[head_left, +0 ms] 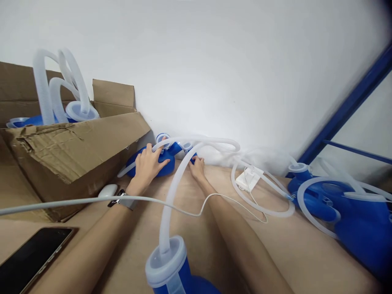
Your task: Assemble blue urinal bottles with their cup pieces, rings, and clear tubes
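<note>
While my left hand (148,163) is spreading its fingers over a blue bottle (167,155), my right hand (197,166) is pinching a small blue part (193,158) just to the right. The bottle is lying at the far side, under my left hand and just right of a cardboard box (92,143). Its rounded body is showing deep blue, and a whitish translucent tube (171,140) is running across it.

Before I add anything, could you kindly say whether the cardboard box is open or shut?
The cardboard box is open: its flaps are spread and white tubes protrude.
</note>
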Tool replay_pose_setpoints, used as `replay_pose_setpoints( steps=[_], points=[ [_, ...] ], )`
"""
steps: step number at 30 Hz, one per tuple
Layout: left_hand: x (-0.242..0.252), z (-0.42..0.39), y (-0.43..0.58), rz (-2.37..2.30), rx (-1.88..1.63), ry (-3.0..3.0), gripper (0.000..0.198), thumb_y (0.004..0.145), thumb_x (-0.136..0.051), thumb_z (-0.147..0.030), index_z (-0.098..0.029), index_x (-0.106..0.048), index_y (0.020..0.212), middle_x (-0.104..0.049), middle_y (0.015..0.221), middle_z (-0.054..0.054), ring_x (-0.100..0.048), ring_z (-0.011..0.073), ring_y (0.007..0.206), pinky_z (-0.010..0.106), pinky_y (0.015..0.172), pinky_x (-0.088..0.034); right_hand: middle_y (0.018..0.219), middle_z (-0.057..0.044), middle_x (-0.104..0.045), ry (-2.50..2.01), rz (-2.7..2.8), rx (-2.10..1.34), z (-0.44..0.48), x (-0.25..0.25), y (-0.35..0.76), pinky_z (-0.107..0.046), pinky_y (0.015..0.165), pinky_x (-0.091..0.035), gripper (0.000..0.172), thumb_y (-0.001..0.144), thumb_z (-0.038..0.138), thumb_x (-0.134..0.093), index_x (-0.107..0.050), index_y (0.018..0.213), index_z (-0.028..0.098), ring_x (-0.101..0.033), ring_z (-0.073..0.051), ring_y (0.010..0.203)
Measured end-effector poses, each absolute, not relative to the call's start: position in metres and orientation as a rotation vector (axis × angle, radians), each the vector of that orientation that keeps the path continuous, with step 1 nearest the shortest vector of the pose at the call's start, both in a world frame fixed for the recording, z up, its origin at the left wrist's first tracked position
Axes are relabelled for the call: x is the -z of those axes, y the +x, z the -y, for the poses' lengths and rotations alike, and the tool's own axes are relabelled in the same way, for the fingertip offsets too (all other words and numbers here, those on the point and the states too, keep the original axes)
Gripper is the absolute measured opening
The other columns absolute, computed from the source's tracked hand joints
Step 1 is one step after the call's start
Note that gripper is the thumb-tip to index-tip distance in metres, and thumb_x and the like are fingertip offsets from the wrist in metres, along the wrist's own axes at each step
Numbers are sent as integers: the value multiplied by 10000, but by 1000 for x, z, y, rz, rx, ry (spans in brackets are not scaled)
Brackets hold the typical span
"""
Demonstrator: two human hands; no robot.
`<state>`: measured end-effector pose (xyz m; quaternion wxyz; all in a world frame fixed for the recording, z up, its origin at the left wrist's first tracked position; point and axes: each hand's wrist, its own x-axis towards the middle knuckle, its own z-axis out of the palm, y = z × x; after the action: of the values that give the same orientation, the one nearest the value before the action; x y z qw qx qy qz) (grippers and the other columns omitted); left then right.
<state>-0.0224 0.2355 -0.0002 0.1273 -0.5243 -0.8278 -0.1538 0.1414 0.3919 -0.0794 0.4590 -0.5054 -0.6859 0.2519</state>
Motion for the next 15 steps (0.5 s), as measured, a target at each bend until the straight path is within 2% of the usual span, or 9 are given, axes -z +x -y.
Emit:
replay_pose_setpoints(
  steps=[2,5,7,9,12,15],
  points=[
    [4,-236,-23,2410,456,-1527,819,753,-136,-786,-502,-157,1521,-424,1458,120,-578,262,1276,479,1062,-555,1087,-122,-535,-1124,1694,-599,-390,68,149,-387,1036,-421,221,886,343,-588,-595,1002,155,-528,-236,1030],
    [10,-238,-24,2415,457,-1530,832,770,-159,-755,-455,-120,1545,-394,1487,142,-563,247,1277,438,1094,-539,1099,-120,-530,-987,1645,-550,-377,44,173,-357,989,-463,307,917,416,-546,-555,1059,144,-540,-209,1020],
    [13,-238,-22,2420,456,-1518,836,785,-172,-729,-425,-92,1560,-360,1520,152,-554,234,1276,419,1110,-532,1102,-114,-547,-916,1623,-534,-363,29,197,-344,902,-508,359,905,467,-555,-534,1076,151,-562,-201,991],
    [14,-239,-19,2420,460,-1499,829,797,-155,-705,-415,-59,1568,-292,1574,153,-553,244,1283,434,1103,-538,1014,-83,-575,-868,1627,-532,-347,17,225,-335,811,-532,370,882,503,-577,-529,1026,166,-587,-190,900],
    [13,-239,-12,2434,509,-1469,802,812,-114,-672,-431,6,1568,-160,1643,143,-583,280,1281,466,1040,-565,861,-35,-575,-861,1656,-514,-322,12,267,-317,690,-512,312,819,459,-645,-517,856,178,-580,-164,728],
    [5,-239,-8,2498,613,-1440,784,811,-120,-678,-479,58,1548,-137,1649,134,-638,301,1218,504,973,-579,764,-13,-580,-876,1716,-534,-297,19,296,-310,617,-477,232,773,366,-656,-551,831,168,-560,-155,629]
  ],
)
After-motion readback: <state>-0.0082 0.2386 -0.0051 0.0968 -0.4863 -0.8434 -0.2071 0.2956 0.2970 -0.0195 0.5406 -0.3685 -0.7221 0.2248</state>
